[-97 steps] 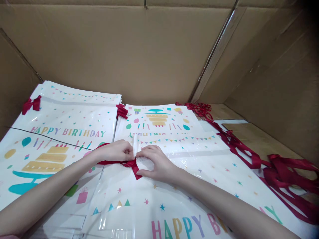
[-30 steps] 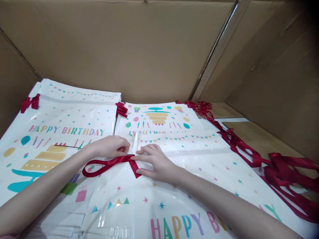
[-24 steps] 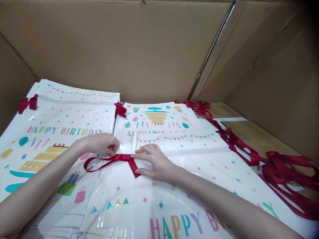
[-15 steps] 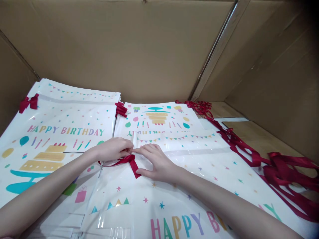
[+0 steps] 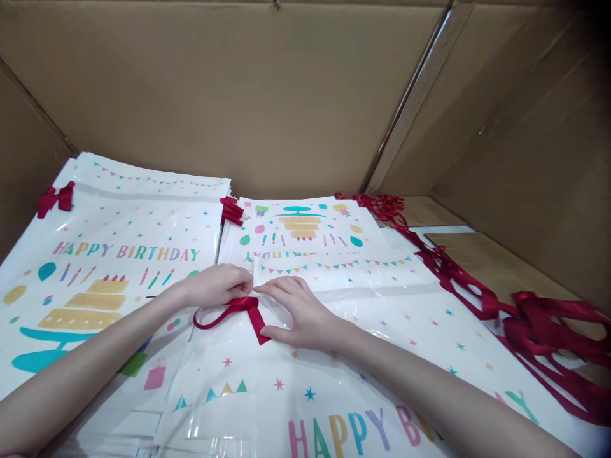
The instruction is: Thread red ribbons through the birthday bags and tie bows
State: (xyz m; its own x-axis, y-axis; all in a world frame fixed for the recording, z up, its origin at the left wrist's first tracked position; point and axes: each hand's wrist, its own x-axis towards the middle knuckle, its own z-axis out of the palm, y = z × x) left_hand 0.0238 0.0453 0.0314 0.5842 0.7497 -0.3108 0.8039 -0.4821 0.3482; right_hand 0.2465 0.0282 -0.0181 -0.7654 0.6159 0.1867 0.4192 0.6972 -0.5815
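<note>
My left hand [image 5: 220,284] is closed, its fingers curled at the edge of a white printed bag [image 5: 334,356]; whatever it pinches is hidden. Just below those fingers, a dark red ribbon [image 5: 224,313] makes a loop, and its short tail [image 5: 258,324] points down on the bag. My right hand [image 5: 300,312] lies on the bag with fingers apart, the index fingertip close to my left fingers and the thumb beside the ribbon's tail. Behind my left forearm shows the tip of a thin black rod [image 5: 151,296], mostly covered.
On the left lies a stack of "Happy Birthday" bags [image 5: 143,219] with red ribbon handles [image 5: 231,210]. Another printed bag [image 5: 305,226] lies behind, upside down. Long loose red ribbons [image 5: 548,337] trail along the right side. Cardboard walls [image 5: 229,95] enclose the back and sides.
The ribbon's loop has opened out and lifted into a clearer curve. Less of the thin black rod shows left of my forearm. Both hands have stayed almost in place.
</note>
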